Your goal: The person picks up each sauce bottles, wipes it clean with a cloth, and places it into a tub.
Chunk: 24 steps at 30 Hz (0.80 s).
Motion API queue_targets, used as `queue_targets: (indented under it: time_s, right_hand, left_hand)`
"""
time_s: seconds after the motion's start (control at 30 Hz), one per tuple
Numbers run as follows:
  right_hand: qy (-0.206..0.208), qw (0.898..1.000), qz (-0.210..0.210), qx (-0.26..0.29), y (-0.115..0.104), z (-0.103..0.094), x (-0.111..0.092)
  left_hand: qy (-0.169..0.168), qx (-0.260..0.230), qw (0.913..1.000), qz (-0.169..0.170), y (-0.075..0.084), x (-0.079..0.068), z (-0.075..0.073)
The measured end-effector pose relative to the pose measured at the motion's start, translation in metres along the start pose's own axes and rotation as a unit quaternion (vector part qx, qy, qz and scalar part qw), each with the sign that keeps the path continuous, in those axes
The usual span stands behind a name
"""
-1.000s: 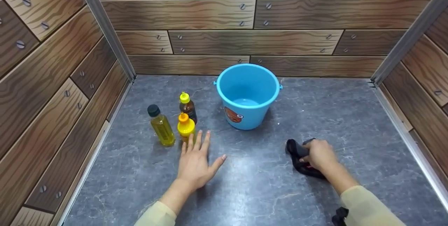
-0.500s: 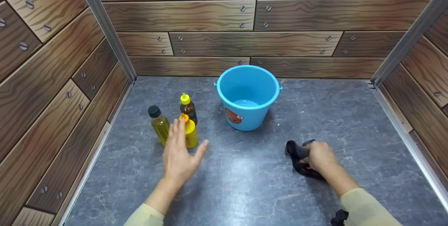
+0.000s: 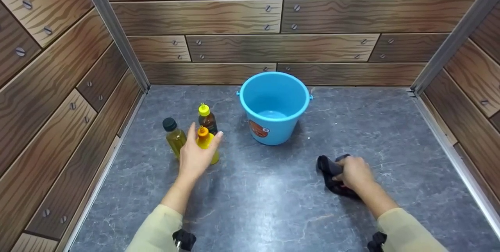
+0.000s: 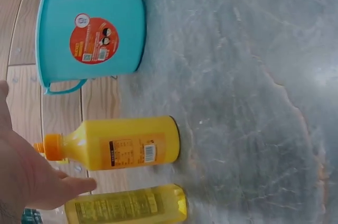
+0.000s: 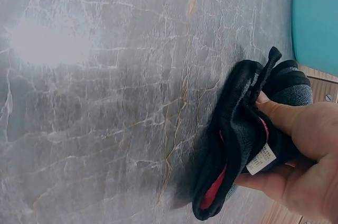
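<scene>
My left hand (image 3: 193, 158) reaches around the upper part of a yellow squeeze bottle (image 4: 132, 142) with an orange cap, thumb and fingers spread on either side. In the left wrist view, the hand (image 4: 31, 174) is beside the cap, and I see no firm grip. A finger lies between this bottle and an oil bottle (image 3: 175, 138) with a dark cap. Behind stands a brown bottle (image 3: 207, 120) with a yellow cap. My right hand (image 3: 356, 174) pinches a folded dark cloth (image 5: 237, 123) with black edging, a pinkish-red inside and a white tag; the cloth touches the floor.
A light-blue bucket (image 3: 273, 131) stands upright between the bottles and the cloth, towards the back. Wood-patterned walls (image 3: 234, 17) enclose the grey marbled surface (image 3: 258, 201) at the back and both sides.
My left hand has moved left and forward, from in front of the yellow bottle to around its upper part. The right hand stays in place with the cloth.
</scene>
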State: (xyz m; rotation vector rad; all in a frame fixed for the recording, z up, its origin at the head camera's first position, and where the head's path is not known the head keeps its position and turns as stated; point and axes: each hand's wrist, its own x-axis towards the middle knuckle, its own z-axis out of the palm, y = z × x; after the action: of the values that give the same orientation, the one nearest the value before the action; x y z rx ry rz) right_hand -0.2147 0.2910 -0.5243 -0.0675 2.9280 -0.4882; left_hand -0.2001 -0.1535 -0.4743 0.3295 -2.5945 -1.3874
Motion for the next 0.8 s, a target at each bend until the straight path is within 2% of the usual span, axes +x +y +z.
queue_targets:
  time_s: [0.27,0.47,0.57,0.8]
  right_hand:
    - [-0.001,1.000,-0.007,-0.006,-0.001,-0.003,-0.002]
    - [0.006,1.000,-0.014,-0.010,0.000,-0.003,-0.003]
    - [0.010,1.000,-0.019,-0.015,0.001,-0.002,-0.004]
    - [0.021,0.999,-0.038,-0.018,0.001,0.005,-0.010]
  left_hand:
    - [-0.071,-0.021,0.9936,-0.085,0.013,0.016,-0.014]
    - [-0.088,-0.052,0.9861,-0.131,0.017,0.024,-0.015]
    - [-0.075,-0.054,0.9866,-0.135,0.017,0.024,-0.013]
    - [-0.045,-0.027,0.9935,-0.101,0.014,0.024,-0.011]
